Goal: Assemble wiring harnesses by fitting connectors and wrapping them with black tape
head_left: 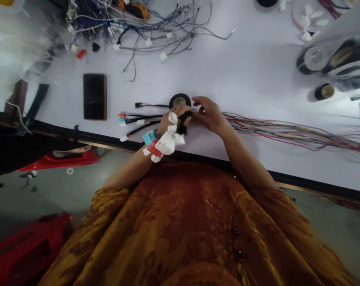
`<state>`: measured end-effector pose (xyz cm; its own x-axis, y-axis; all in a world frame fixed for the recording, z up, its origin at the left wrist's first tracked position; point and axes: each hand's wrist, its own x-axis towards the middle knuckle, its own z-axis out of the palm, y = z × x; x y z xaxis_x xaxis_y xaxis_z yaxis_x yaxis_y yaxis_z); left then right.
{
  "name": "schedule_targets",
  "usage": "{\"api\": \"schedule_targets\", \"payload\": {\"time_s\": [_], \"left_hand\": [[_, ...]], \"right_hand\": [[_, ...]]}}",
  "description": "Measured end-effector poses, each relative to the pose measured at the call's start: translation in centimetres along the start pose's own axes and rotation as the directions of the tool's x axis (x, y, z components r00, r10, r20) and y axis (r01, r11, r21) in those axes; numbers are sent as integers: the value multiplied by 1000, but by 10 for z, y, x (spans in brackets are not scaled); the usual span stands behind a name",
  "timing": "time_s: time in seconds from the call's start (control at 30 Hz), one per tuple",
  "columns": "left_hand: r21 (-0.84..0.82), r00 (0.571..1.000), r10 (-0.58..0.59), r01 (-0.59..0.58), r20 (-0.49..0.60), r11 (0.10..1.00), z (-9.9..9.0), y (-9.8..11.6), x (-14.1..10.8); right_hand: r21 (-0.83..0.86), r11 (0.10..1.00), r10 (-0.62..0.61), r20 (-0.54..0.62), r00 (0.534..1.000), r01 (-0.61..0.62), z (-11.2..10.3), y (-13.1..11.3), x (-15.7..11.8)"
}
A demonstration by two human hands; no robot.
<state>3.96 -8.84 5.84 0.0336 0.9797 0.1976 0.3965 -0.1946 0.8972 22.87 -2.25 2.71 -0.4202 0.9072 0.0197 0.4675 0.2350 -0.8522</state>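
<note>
My left hand grips a wire harness at a black-wrapped section, with white connectors and coloured tags hanging toward my body. My right hand is just to its right, with the fingertips at the black-wrapped section and the fingers partly hiding it. Long multicoloured wires run from beneath my right hand across the white table. A roll of black electrical tape lies just beyond both hands. Black cables with coloured ends extend to the left of my left hand.
A black phone in a brown case lies left of the hands. Tangled thin wires with white connectors lie at the far edge. Another tape roll and large spools stand at the right. The table's black front edge runs beneath my arms.
</note>
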Motion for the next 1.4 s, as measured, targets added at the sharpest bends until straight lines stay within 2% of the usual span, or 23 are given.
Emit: {"api": "schedule_targets", "payload": {"time_s": [0.07, 0.1, 0.13, 0.23, 0.33, 0.4, 0.47, 0.57, 0.67, 0.77, 0.93, 1.03, 1.1, 1.17, 1.23, 1.27, 1.3, 1.33, 1.37, 1.4], "left_hand": [[43, 996, 63, -66, 63, 997, 0, -8, -6], [62, 990, 100, -107, 100, 992, 0, -12, -8], [42, 990, 106, -110, 92, 993, 0, -17, -10], [-133, 1000, 4, -3, 7, 991, -3, -31, -12], [-272, 996, -94, 91, 3, 958, -3, -40, -8], [-290, 991, -133, 130, 8, 948, -2, -43, -3], [-237, 988, -152, 138, -40, 962, -1, -43, 3], [-68, 984, -110, 101, -142, 993, -1, -40, 11], [20, 983, -108, 112, -147, 994, -5, -39, 15], [-3, 978, -186, 187, -93, 982, -8, -42, 16], [-116, 949, -315, 313, 4, 943, -4, -46, 21], [-69, 935, -354, 353, 5, 933, -6, -39, 25], [10, 943, -331, 332, -18, 943, -16, -26, 21], [67, 964, -248, 255, -94, 965, -28, -7, 7], [33, 968, -194, 202, -160, 979, -37, 13, -17], [-38, 964, -222, 218, -148, 975, -39, 20, -31], [-145, 958, -284, 278, -26, 950, -37, 26, -45], [-249, 925, -350, 377, 145, 892, -32, 28, -58], [-315, 859, -386, 488, 335, 814, -25, 26, -68], [-368, 805, -401, 567, 436, 737, -17, 21, -74]], "right_hand": [[-32, 999, -30, 109, 994, 34, 2, 7, 14], [-40, 998, -37, 123, 992, 42, 4, 9, 17], [-43, 998, -41, 118, 992, 47, 5, 9, 19], [-68, 997, -34, 82, 996, 39, 5, 3, 13], [-192, 979, 75, 68, 995, -61, -1, -12, 1], [-311, 937, 184, 59, 981, -157, -4, -24, -7], [-408, 895, 239, 89, 967, -183, -5, -33, -12], [-454, 888, 189, 203, 961, -79, -5, -38, -15], [-436, 900, 118, 278, 953, 16, -5, -36, -14], [-433, 900, 106, 309, 945, 41, -7, -37, -13], [-511, 858, 163, 374, 913, 56, -6, -50, -14], [-603, 794, 190, 374, 908, 82, -1, -55, -17], [-632, 770, 215, 380, 899, 83, 1, -55, -18], [-634, 770, 241, 387, 890, 67, 1, -54, -17], [-622, 781, 255, 388, 885, 48, 1, -52, -14], [-613, 789, 252, 392, 885, 47, 0, -51, -13], [-606, 794, 248, 395, 885, 48, -1, -50, -12], [-601, 798, 246, 398, 884, 49, -1, -50, -11], [-597, 801, 243, 402, 883, 52, -2, -50, -11], [-595, 802, 244, 406, 881, 52, -2, -50, -11]]}}
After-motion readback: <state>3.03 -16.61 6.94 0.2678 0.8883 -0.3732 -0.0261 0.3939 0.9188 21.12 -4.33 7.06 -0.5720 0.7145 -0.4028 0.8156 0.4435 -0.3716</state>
